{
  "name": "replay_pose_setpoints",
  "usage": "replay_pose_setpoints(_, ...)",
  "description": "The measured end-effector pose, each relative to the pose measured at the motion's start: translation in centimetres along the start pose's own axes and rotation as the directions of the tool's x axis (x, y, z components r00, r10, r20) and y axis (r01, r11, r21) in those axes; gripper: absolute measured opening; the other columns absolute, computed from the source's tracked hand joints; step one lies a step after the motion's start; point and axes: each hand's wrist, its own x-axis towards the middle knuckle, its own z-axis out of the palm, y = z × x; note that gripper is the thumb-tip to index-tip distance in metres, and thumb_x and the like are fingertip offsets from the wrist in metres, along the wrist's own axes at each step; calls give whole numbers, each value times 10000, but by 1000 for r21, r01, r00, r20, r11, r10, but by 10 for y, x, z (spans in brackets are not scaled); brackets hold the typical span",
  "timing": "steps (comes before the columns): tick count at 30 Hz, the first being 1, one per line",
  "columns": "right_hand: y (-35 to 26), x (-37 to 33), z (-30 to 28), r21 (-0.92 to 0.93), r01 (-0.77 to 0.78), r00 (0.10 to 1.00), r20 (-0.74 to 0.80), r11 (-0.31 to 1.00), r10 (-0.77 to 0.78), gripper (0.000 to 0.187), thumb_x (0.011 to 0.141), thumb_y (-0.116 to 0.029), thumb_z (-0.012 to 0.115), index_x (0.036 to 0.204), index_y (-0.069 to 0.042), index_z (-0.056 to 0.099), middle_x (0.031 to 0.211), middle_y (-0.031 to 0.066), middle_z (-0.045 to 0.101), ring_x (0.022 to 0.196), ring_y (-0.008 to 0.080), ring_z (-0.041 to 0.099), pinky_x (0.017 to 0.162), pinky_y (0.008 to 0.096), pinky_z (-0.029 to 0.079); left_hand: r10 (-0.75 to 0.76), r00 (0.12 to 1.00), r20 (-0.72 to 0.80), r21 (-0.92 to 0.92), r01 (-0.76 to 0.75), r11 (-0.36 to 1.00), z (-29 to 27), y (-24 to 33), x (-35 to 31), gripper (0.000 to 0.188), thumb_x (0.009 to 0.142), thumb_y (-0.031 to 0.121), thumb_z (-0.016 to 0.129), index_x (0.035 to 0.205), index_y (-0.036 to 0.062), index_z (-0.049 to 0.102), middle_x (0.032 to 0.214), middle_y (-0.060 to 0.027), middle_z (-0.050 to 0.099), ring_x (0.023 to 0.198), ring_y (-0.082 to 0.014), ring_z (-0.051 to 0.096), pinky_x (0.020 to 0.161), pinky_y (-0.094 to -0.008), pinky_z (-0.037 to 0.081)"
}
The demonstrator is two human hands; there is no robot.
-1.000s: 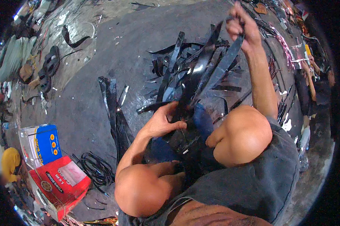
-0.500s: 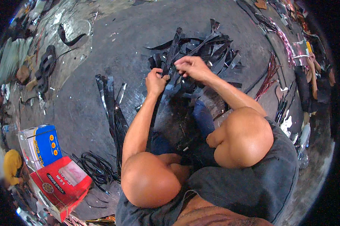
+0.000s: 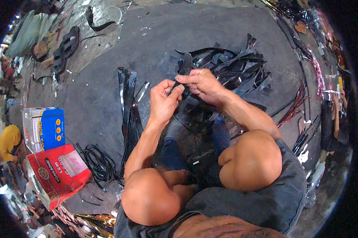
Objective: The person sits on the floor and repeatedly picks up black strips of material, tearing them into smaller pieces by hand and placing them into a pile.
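Both hands pinch a flat black strip (image 3: 187,62) in front of my knees. My left hand (image 3: 164,100) is closed, with thumb and finger on the strip's lower part. Just above and to its right, my right hand (image 3: 204,85) pinches the same strip, its fingertips almost touching the left ones. The strip's upper end points away from me, toward a loose heap of shiny black strips (image 3: 242,65) on the floor. What lies under the right palm is hidden.
More long black strips (image 3: 127,107) lie left of my left forearm. Near them are a coil of black cord (image 3: 97,160), a red box (image 3: 58,170) and a blue-and-white box (image 3: 48,129). A person in yellow (image 3: 10,142) is at far left. Reddish strands (image 3: 295,105) lie to the right.
My right hand has come down and left to pinch the strip beside my left hand, where before it was apart. The whole view has shifted a little.
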Motion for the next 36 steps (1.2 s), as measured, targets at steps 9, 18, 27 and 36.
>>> replay_pose_setpoints(9, -71, 49, -89, 139, 353, 843, -476, 925, -250, 331, 853, -364, 709, 861, -41, 635, 628, -30, 545, 468, 42, 435, 407, 205, 345, 20, 999, -31, -170, -25, 985, -1, 20, -34, 50, 874, 86, 649, 866, 47, 619, 613, 15, 557, 447, -27, 420, 400, -180, 283)
replay_pose_setpoints(18, 24, -6, 0, 149, -284, 931, 277, 947, 236, 247, 901, -343, 655, 764, -147, 589, 575, -99, 394, 465, 13, 329, 404, 202, 221, -54, 996, -74, -183, 40, 982, 5, -18, -24, 103, 904, 101, 624, 971, 44, 571, 616, 16, 541, 448, -27, 412, 383, -187, 269)
replay_pose_setpoints(27, -70, 45, -51, 146, 260, 960, -143, 955, -239, 176, 781, -142, 780, 735, -98, 616, 616, -47, 501, 486, 55, 396, 438, 223, 308, -73, 997, 27, -75, 75, 994, -1, 27, -56, 78, 909, 94, 623, 872, 76, 558, 555, 38, 518, 414, -14, 378, 375, -190, 244)
replay_pose_setpoints(36, -71, 21, -60, 35, 327, 938, -136, 944, -319, 199, 826, -189, 753, 764, -96, 588, 644, -40, 528, 514, 46, 489, 477, 204, 436, 45, 982, 182, 682, -159, 714, -57, 39, -41, 376, 789, 276, 735, 1022, 19, 592, 788, -73, 639, 701, -200, 596, 653, -316, 453)
